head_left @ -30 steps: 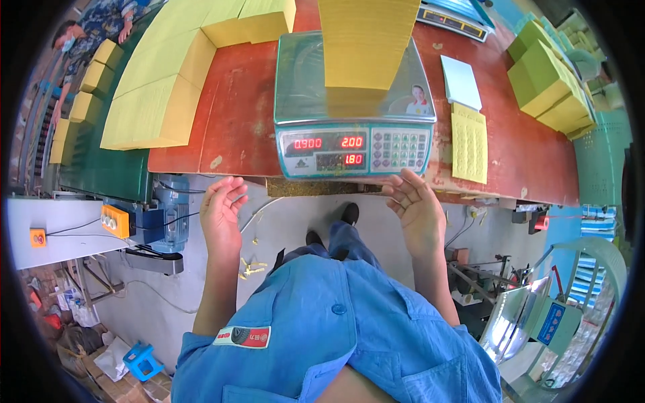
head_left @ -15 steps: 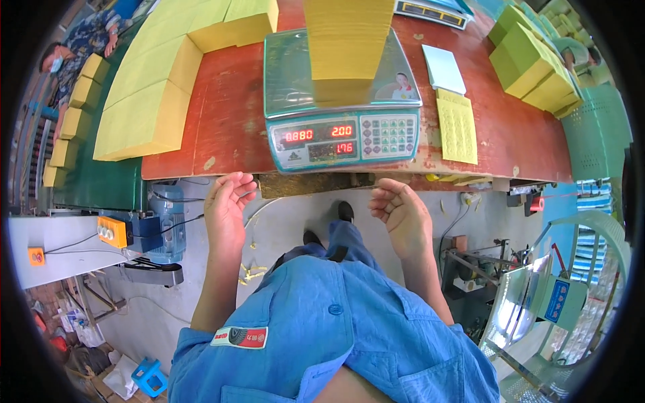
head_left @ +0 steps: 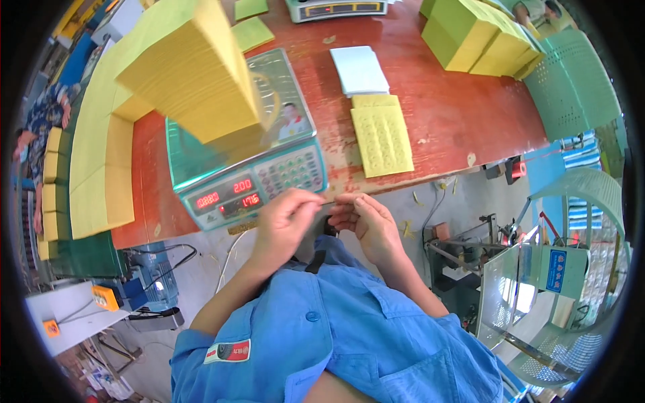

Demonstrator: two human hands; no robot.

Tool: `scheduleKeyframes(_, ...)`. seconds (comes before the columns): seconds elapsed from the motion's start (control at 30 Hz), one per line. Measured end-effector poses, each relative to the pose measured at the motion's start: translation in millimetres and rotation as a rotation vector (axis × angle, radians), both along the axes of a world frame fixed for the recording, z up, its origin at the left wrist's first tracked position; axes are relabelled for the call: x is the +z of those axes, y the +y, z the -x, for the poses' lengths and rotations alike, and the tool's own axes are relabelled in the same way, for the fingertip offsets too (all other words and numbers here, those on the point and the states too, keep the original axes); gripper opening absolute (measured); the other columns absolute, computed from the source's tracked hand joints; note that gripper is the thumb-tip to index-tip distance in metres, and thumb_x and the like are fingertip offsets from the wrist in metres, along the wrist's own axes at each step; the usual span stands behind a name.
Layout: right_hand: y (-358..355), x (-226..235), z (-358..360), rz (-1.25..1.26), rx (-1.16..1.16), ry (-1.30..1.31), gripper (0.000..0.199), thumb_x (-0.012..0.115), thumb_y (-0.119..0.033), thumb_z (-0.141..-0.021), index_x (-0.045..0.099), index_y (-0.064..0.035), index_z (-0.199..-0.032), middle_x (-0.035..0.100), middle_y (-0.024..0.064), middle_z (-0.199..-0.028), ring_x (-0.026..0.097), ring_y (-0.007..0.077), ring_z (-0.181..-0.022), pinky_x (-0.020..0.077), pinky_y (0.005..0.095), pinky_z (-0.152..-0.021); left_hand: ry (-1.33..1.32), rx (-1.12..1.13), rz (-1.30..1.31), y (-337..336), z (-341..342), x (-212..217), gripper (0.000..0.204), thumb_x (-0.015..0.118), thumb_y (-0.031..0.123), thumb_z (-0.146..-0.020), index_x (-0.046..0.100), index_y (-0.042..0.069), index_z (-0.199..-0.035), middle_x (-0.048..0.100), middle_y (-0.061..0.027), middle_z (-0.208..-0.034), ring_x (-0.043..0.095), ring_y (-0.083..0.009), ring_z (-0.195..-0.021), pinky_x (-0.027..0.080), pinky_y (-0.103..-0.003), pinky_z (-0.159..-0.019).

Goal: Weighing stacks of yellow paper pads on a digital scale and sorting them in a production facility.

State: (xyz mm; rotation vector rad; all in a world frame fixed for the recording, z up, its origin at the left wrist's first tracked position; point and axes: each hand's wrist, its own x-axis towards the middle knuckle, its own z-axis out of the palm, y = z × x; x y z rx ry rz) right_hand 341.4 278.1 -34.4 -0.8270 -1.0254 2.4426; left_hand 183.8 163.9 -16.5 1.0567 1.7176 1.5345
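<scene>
My left hand [head_left: 285,225] and my right hand [head_left: 371,225] are close together in front of the red table's [head_left: 470,111] near edge. The fingers of both are curled, thumbs pressed to fingertips; anything pinched there is too small to make out. Just beyond my left hand stands a teal and silver weighing scale [head_left: 285,171] with lit red digits and a keypad. On its plate rests a tall block of stacked yellow paper [head_left: 208,74]. Past my right hand lie an embossed yellow sheet or thin stack [head_left: 383,138] and a white pad [head_left: 361,70].
More yellow paper blocks [head_left: 101,178] line the table's left side, and others [head_left: 463,33] stand at the far right. A second scale [head_left: 336,9] is at the back. A green perforated panel [head_left: 571,84] and a machine [head_left: 564,269] are on the right. Another person [head_left: 40,127] is far left.
My hands have come together from apart, and their fingers have closed. The view has turned, so the scale and its yellow block appear farther left and tilted.
</scene>
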Motion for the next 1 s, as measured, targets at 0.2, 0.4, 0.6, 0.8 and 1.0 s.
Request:
scheduleKeyframes(0.2, 62, -9, -48, -0.04, -0.244, -0.105, 0.03, 0.045, -0.018, -0.102, 0.06, 0.0012, -0.119, 0.067, 0.0107, -0.102, 0.065, 0.0191, -0.089, 0.0514, 0.0329, -0.081, 0.91, -0.149, -0.067, 136, -38, -21, 0.031, 0.073, 0.013, -0.078, 0.065, 0.002, -0.106, 0.056, -0.0193, -0.128, 0.053, -0.0358, -0.12, 0.045, -0.045, -0.098)
scheduleKeyframes(0.4, 90, -27, -87, -0.021, -0.393, -0.12, 0.026, 0.045, -0.014, -0.101, 0.061, 0.0004, -0.114, 0.067, 0.0092, -0.097, 0.065, 0.0183, -0.085, 0.0519, 0.0307, -0.078, 1.091, -0.305, 0.049, 178, -49, -49, 0.046, 0.079, 0.018, -0.071, 0.064, 0.003, -0.111, 0.047, -0.0177, -0.14, 0.041, -0.035, -0.133, 0.035, -0.052, -0.107)
scheduleKeyframes(0.6, 100, -35, -88, 0.038, -0.408, -0.086, 0.024, 0.046, -0.014, -0.1, 0.062, -0.0004, -0.113, 0.067, 0.0088, -0.096, 0.066, 0.0181, -0.085, 0.052, 0.0299, -0.078, 1.237, -0.303, -0.023, 184, -42, -66, 0.03, 0.074, 0.013, -0.075, 0.063, 0.003, -0.101, 0.056, -0.0166, -0.126, 0.05, -0.0321, -0.125, 0.035, -0.054, -0.106)
scheduleKeyframes(0.8, 107, -37, -81, 0.043, -0.383, -0.054, 0.023, 0.049, -0.013, -0.099, 0.063, -0.0009, -0.113, 0.068, 0.0088, -0.097, 0.066, 0.0175, -0.085, 0.0519, 0.0296, -0.078, 1.152, -0.214, -0.076, 200, -38, -65, 0.014, 0.067, 0.007, -0.079, 0.061, 0.003, -0.091, 0.06, -0.0137, -0.118, 0.057, -0.0292, -0.118, 0.041, -0.049, -0.102)
scheduleKeyframes(1.0, 108, -35, -79, 0.056, -0.369, -0.075, 0.022, 0.049, -0.012, -0.099, 0.063, -0.0011, -0.113, 0.068, 0.0088, -0.097, 0.066, 0.0172, -0.085, 0.052, 0.0295, -0.078, 1.18, -0.218, -0.077, 201, -39, -69, 0.01, 0.066, 0.008, -0.081, 0.061, 0.004, -0.089, 0.061, -0.0116, -0.116, 0.058, -0.0284, -0.115, 0.042, -0.048, -0.102)
